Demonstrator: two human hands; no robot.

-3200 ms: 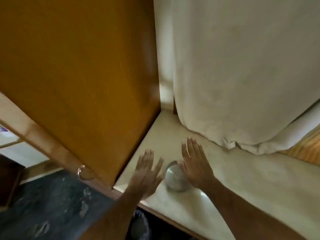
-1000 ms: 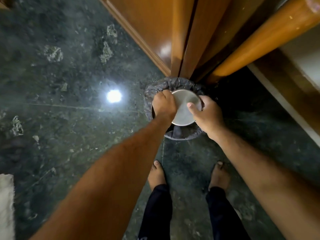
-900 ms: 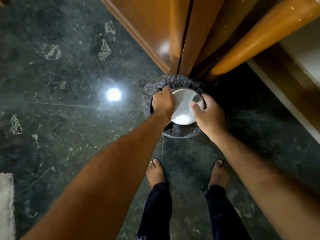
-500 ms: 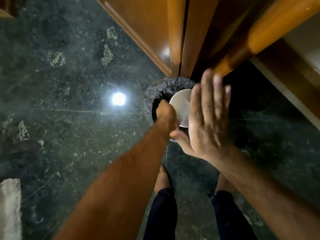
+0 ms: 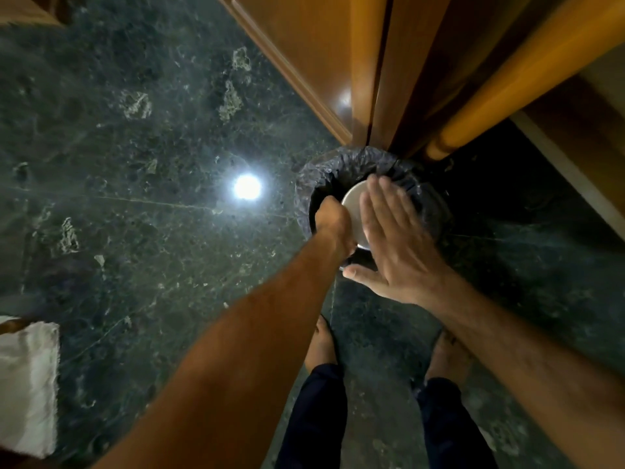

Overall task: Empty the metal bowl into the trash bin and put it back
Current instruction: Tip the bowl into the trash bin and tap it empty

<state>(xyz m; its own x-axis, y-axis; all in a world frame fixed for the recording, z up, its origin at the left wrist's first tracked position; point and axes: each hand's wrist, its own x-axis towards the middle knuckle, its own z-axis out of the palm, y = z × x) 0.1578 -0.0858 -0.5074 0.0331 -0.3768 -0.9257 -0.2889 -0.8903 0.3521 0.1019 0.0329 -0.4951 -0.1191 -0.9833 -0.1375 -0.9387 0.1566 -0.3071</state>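
Half a second ago the right hand (image 5: 392, 242) was raised, flat and clear of the bowl; now it has come down, fingers straight and spread, palm over the upturned base of the metal bowl (image 5: 353, 206), either tapping it or just about to, though the blur leaves it unclear whether palm and metal are touching. That hand is open and grips nothing. The left hand (image 5: 333, 221) is closed around the bowl's near rim and alone carries it, inverted over the mouth of the trash bin (image 5: 338, 167), which stands on the dark stone floor (image 5: 135, 164) against the wooden cabinet (image 5: 338, 62). The main risk is the one-handed hold: a firm pat from above could knock the rim out of the left fingers, and the bowl would drop into the bin liner with whatever it held. A tap off centre could also tilt the bowl and scatter scraps past the bin's edge onto the floor, close to the bare feet (image 5: 321, 343) below.
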